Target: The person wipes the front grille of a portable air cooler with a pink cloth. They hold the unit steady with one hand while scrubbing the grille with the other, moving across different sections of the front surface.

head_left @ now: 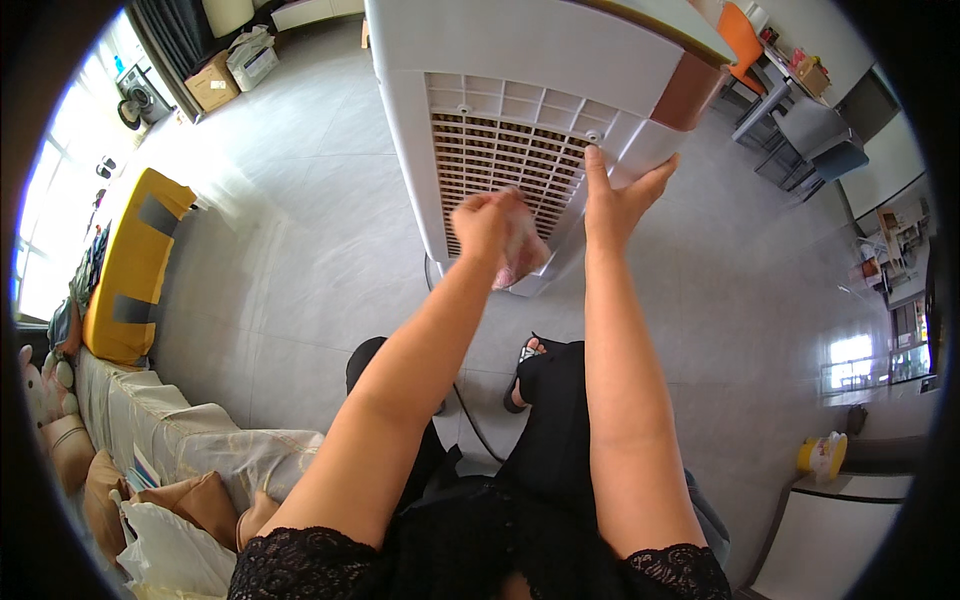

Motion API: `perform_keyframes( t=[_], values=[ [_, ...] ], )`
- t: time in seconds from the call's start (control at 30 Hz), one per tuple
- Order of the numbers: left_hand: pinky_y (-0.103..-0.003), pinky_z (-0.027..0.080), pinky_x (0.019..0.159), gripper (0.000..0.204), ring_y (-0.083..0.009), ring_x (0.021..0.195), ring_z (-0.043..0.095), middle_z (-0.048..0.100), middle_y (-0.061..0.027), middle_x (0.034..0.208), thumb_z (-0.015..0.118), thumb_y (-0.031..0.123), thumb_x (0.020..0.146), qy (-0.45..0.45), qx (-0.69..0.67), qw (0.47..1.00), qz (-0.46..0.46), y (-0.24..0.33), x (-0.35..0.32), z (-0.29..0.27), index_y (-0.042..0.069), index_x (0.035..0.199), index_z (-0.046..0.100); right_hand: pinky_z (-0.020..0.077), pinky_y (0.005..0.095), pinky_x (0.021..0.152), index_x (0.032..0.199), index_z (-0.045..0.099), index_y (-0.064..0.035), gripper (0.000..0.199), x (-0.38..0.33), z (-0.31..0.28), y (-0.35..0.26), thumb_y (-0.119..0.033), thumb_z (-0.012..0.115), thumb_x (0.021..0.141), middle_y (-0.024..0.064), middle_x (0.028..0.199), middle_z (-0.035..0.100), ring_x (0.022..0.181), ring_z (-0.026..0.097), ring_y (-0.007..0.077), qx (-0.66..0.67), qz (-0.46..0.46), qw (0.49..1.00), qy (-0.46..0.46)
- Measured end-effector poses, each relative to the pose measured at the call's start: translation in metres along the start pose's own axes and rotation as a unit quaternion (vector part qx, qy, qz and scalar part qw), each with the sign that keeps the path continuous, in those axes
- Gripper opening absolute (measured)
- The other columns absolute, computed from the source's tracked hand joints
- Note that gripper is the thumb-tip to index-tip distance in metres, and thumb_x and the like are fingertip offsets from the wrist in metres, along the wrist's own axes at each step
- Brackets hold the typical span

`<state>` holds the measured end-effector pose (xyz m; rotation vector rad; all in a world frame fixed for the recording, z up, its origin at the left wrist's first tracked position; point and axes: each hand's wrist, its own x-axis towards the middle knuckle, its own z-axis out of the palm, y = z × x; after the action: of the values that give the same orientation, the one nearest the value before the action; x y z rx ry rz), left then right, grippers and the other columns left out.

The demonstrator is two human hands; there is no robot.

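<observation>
Closest in, black lace sleeves [300, 565] frame both forearms as they rise from the lower edge, with dark trousers [545, 430] and a sandalled foot [528, 352] on the grey tiled floor [300, 230] below. A dark cable [470, 420] trails across the tiles between the legs. Off to the left, a sofa [190, 440] with a pale cover and tan cushions runs along the floor's left edge, and a yellow padded piece with grey bands [135, 265] sits beyond it.

Up ahead, the left hand [490, 222] is bunched tight around a pinkish cloth [520, 250], fingers closed on it, pressing the cloth against the lower part of the brown slatted grille [500, 160]. The right hand [618, 200] is spread flat, fingers together and thumb out, resting on the white frame just right of the grille, clamped on nothing.

That grille belongs to a tall white air cooler [520, 50] standing on the floor, tilted toward the person. Far beyond it, cardboard boxes [215, 80] lie near the floor's far left corner and an orange chair [742, 40] stands at far right.
</observation>
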<state>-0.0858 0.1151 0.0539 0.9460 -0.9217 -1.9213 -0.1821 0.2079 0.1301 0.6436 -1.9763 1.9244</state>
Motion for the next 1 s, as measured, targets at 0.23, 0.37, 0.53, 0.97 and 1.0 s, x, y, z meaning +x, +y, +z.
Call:
perform_keyframes(
  t=[0.23,0.37,0.53,0.97,1.0],
  values=[
    [-0.025,0.048,0.060,0.017,-0.0118,0.067,0.058,0.065,-0.0044,0.078,0.075,0.015,0.084,0.075,0.042,0.995,0.050,-0.015,0.005,0.000,0.001,0.084,0.065,0.0204,0.0503,0.114,0.149,0.005,0.0035,0.113,-0.001,0.002,0.006,-0.039,0.078,0.074,0.0281,0.151,0.014,0.141,0.016,0.0414,-0.015,-0.008,1.000,0.016],
    [-0.027,0.048,0.060,0.019,-0.0114,0.065,0.058,0.066,-0.0045,0.076,0.076,0.016,0.082,-0.022,0.127,0.991,0.045,-0.013,0.017,-0.015,-0.001,0.083,0.068,0.0235,0.0486,0.113,0.149,0.004,0.0024,0.113,0.001,0.000,0.007,-0.040,0.078,0.075,0.0274,0.149,0.016,0.139,0.021,0.0404,-0.036,-0.010,0.999,0.017],
    [-0.028,0.050,0.062,0.021,-0.0130,0.066,0.062,0.069,-0.0076,0.074,0.078,0.015,0.078,0.024,0.102,0.991,0.085,-0.015,0.027,-0.024,-0.003,0.079,0.068,0.0209,0.0508,0.114,0.149,0.006,0.0039,0.113,0.003,0.001,0.005,-0.038,0.079,0.073,0.0281,0.151,0.015,0.141,0.017,0.0406,-0.013,-0.001,1.000,0.018],
    [-0.033,0.051,0.055,0.015,-0.0176,0.064,0.061,0.065,-0.0080,0.075,0.068,0.014,0.088,0.110,0.001,0.994,0.018,-0.035,0.022,-0.031,0.000,0.085,0.062,0.0210,0.0506,0.114,0.149,0.003,0.0035,0.115,0.002,-0.001,0.009,-0.040,0.079,0.074,0.0280,0.152,0.012,0.142,0.015,0.0407,-0.007,-0.017,1.000,0.012],
    [-0.034,0.050,0.052,0.015,-0.0179,0.062,0.060,0.064,-0.0080,0.075,0.066,0.014,0.090,0.108,0.004,0.994,-0.002,-0.027,0.013,-0.021,0.001,0.085,0.061,0.0210,0.0506,0.114,0.149,0.003,0.0037,0.115,0.002,0.004,0.007,-0.040,0.079,0.074,0.0280,0.152,0.012,0.142,0.016,0.0406,0.002,-0.023,1.000,0.013]
  ],
)
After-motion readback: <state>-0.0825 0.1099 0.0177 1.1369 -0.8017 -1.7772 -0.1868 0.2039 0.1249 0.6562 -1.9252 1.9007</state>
